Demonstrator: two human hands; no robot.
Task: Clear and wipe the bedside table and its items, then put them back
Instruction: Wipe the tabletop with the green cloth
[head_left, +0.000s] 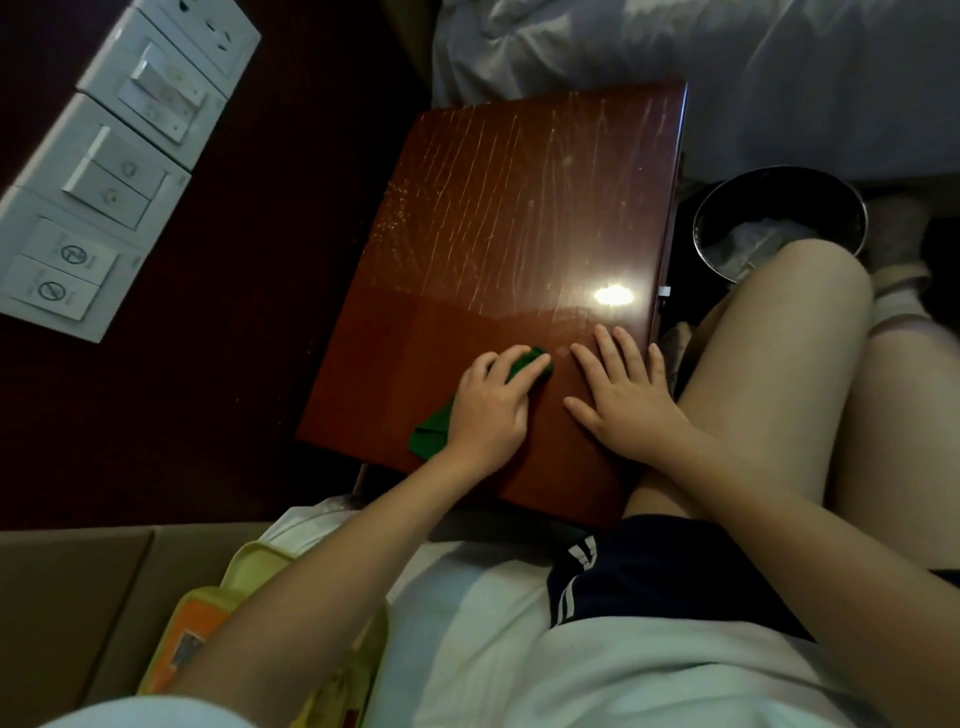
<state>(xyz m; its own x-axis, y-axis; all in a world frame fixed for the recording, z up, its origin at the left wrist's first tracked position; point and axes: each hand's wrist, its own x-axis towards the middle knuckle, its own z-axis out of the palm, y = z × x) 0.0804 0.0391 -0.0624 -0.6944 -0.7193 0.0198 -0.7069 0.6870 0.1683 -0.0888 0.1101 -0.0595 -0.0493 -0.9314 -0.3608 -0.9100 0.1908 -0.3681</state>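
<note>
While L hand (483, 410) grips green cloth (530, 364) at near edge of bedside table (493, 208) and R hand (623, 395) lies flat, released, beside it, top appears cleared, wipe in progress, put-back outstanding.

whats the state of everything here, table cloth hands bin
bedside table: top bare of items, streaky wipe marks across the far part
green cloth: bunched, lying on the near part of the table under the left hand
left hand: grips the cloth, pressing it on the table
right hand: flat on the table, fingers spread, holds nothing
bin: upright beside the table, no lid, something pale inside
</note>
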